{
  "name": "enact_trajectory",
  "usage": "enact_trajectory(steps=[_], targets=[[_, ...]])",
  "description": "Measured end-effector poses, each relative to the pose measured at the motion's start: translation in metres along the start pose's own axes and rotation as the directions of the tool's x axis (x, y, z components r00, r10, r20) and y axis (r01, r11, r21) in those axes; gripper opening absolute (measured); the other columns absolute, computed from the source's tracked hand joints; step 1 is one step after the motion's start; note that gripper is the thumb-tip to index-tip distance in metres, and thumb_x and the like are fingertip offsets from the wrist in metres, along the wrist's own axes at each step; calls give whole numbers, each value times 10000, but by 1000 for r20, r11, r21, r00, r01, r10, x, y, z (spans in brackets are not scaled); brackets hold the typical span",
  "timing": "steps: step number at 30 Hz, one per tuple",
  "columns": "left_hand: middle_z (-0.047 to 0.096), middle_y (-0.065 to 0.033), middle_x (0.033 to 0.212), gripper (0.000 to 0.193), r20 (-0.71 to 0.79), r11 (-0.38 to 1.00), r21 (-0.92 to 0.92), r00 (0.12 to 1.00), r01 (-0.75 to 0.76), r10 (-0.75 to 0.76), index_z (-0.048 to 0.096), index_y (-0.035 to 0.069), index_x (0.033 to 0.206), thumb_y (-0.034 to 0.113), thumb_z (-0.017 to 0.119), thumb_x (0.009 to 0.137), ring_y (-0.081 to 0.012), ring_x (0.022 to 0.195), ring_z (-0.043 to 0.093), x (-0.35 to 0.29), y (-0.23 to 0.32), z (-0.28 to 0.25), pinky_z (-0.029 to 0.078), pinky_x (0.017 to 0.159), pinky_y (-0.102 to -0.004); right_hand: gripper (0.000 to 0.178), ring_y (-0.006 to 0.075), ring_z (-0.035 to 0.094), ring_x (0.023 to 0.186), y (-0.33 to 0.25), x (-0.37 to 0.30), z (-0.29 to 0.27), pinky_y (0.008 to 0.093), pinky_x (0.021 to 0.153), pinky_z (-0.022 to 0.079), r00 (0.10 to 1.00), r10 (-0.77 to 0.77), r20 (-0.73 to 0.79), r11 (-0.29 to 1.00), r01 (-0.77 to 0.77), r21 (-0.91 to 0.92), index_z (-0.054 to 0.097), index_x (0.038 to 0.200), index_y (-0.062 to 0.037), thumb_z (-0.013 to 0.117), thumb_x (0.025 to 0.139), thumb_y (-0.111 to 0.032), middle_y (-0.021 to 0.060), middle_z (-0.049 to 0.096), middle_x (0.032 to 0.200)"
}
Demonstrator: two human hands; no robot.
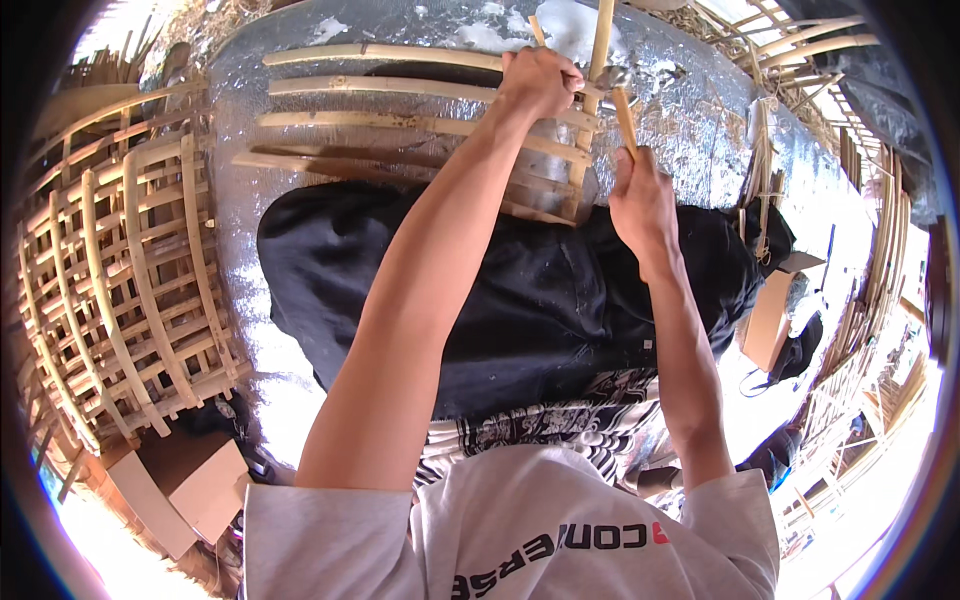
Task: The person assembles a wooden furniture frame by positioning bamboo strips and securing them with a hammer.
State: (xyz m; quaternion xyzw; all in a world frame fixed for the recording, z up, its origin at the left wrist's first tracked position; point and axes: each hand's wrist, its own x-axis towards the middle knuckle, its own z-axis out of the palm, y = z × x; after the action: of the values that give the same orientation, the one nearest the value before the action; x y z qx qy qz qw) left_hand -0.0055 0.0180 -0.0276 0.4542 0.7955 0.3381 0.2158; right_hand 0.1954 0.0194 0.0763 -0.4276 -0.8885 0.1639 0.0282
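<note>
In my right hand (643,200) is a hammer, its fingers wrapped round the wooden handle (625,118). The metal hammer head (613,76) is beside an upright bamboo strip (601,45). Just left of it, my left hand (541,84) is closed over the far end of the bamboo slats; what its fingertips pinch is hidden. Several long slats (380,122) run leftward in rows, their right ends meeting the upright strip. A short bamboo piece (538,31) sticks out beyond my left hand. The slats lie in front of my legs in black trousers (500,300).
Silvery sheeting (236,130) covers the ground under the work. To the left stands a finished-looking bamboo lattice (130,290), with an open cardboard box (185,490) below it. Another cardboard box (768,318) is at the right, near bundled bamboo strips (880,260).
</note>
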Motion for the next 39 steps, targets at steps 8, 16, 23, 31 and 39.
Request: enact_trajectory(steps=[8, 16, 23, 31, 39], targets=[[751, 6, 851, 115, -59, 998, -24, 997, -53, 52, 789, 262, 876, 247, 681, 841, -224, 828, 683, -5, -4, 0, 370, 899, -419, 242, 429, 635, 529, -1, 1, -7, 509, 464, 504, 998, -24, -66, 993, 32, 116, 469, 963, 10, 483, 1023, -223, 236, 588, 581], [754, 34, 861, 145, 13, 998, 59, 1000, 9, -10, 785, 282, 888, 226, 657, 849, -201, 842, 686, -9, 0, -6, 385, 889, -424, 226, 457, 619, 548, -11, -9, -23, 517, 462, 455, 977, -41, -209, 963, 94, 253, 495, 990, -12, 502, 1020, -236, 253, 604, 630], [735, 0, 861, 108, -53, 994, 95, 997, -52, 57, 785, 252, 928, 298, 713, 861, -230, 886, 664, -4, -3, -1, 387, 843, -432, 232, 447, 619, 546, -4, 7, -30, 525, 466, 462, 987, -52, -154, 991, 71, 116, 500, 939, -16, 502, 1018, -235, 241, 569, 570], [716, -49, 894, 146, -109, 992, 27, 986, -127, 129, 787, 236, 931, 339, 706, 866, -263, 936, 643, -5, -3, 5, 384, 866, -455, 222, 424, 637, 524, 21, 7, -12, 515, 431, 475, 996, -83, 17, 995, 84, -57, 490, 966, -15, 508, 1012, -231, 220, 614, 597], [691, -52, 999, 161, -22, 994, 60, 996, -89, 90, 778, 275, 1003, 353, 690, 893, -265, 1017, 618, -5, -5, 6, 375, 901, -468, 213, 415, 629, 507, 23, 8, -12, 507, 420, 461, 994, -100, 38, 995, 100, 11, 495, 959, -16, 490, 1022, -219, 216, 592, 575]])
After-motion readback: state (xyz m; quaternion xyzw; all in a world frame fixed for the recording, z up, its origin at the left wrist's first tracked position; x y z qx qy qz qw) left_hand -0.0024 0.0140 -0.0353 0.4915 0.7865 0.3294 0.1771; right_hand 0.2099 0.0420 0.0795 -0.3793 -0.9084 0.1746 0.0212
